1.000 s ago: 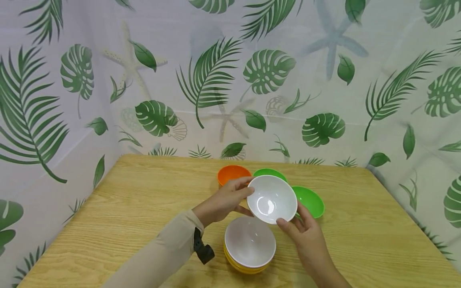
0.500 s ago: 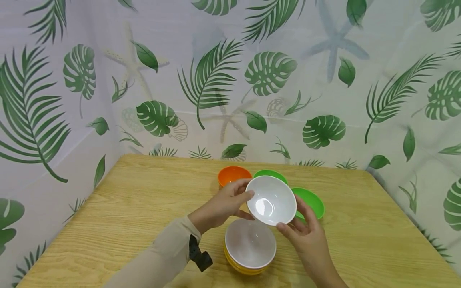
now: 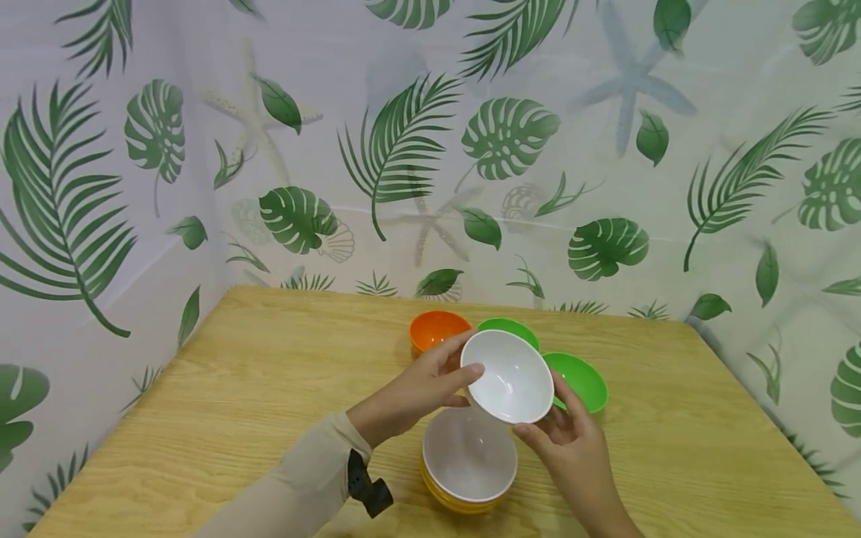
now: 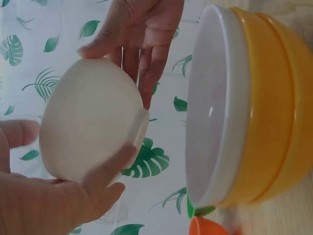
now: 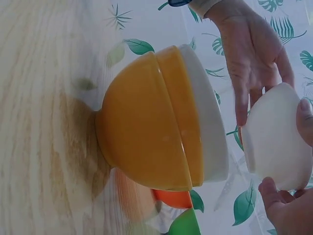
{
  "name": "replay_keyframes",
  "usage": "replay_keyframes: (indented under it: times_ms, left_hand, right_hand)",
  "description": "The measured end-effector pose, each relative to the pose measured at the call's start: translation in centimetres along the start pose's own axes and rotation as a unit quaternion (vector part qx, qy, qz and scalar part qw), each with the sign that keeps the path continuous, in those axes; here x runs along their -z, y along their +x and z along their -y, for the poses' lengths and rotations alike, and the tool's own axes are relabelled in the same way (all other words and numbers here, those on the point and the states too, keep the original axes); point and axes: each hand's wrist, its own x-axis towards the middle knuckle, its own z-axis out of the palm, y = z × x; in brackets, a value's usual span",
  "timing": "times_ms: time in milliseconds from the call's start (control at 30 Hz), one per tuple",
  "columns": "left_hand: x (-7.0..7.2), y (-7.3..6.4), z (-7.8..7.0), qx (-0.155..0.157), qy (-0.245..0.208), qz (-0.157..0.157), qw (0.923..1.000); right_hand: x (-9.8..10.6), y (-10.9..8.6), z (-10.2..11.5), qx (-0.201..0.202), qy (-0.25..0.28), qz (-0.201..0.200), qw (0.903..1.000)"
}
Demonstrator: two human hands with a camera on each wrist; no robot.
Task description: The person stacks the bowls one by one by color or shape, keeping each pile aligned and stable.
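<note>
A smaller white bowl [image 3: 511,377] hangs in the air above the wooden table [image 3: 289,336], tilted so its inside faces the head camera. The left hand [image 3: 420,388] grips it at nine o'clock, thumb lapping over the rim; the right hand [image 3: 572,448] holds it at four o'clock, thumb against the rim at five, fingers behind. At seven o'clock from it, and apart from it, a larger white bowl [image 3: 469,459] sits nested in two yellow bowls [image 5: 139,122]. An orange bowl [image 3: 437,329] lies towards ten o'clock, one green bowl [image 3: 514,327] at twelve, another green bowl [image 3: 581,379] at three.
</note>
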Motion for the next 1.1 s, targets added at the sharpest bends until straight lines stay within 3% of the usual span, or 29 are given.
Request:
replay_keyframes:
  times_ms: [167,333,467,567,867,1100]
  left_hand:
    - [0.7,-0.7,-0.1,-0.027,0.079,0.019,0.9964]
    - [1.4,-0.9,0.2,-0.050,0.041,0.040,0.9971]
    - [1.6,-1.0,0.5,-0.051,0.027,0.018,0.9982]
    - [1.6,-1.2,0.9,-0.051,0.044,0.007,0.9977]
    - [2.0,-1.9,1.6,-0.071,0.108,0.017,0.9914]
    - [2.3,-2.4,2.2,-0.084,0.122,0.020,0.9888]
  right_hand:
    - [0.5,0.1,0.1,-0.004,0.006,0.012,0.9999]
    - [0.8,0.1,0.1,-0.003,0.014,0.027,0.9995]
    - [0.8,0.0,0.1,0.014,0.004,0.043,0.9990]
    - [0.7,-0.1,0.0,0.033,-0.010,0.052,0.9980]
    - [0.4,-0.2,-0.3,0.077,-0.047,0.058,0.9943]
    - [0.2,-0.3,-0.4,0.113,-0.093,0.060,0.9873]
